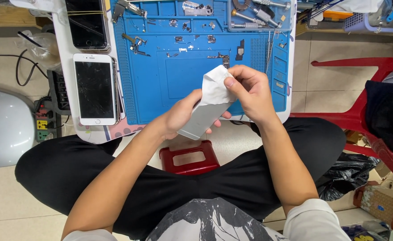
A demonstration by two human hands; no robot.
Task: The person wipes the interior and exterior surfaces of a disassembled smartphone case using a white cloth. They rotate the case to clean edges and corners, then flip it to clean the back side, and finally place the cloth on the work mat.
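Seated cross-legged on floor, low worktop [71, 134] ahead. Left hand [183, 117] cupped under a silver phone body [203, 119], fingers wrapped round its edge, holding it above the lap just short of the blue repair mat [178, 80]. Long axis of phone body running diagonal, low end near left, high end up and right. Right hand [250, 91] at that high end, thumb and fingers pinched on a white wipe [216, 87] pressed against the phone body's upper part. Right hand nearer the wipe; left nearer the lower end. On mat: small screws and brackets, tweezers [270, 53] at right. White cracked phone [94, 89] lying left of mat, dark phone [87, 23] beyond it. Red stool [189, 157] between the knees.
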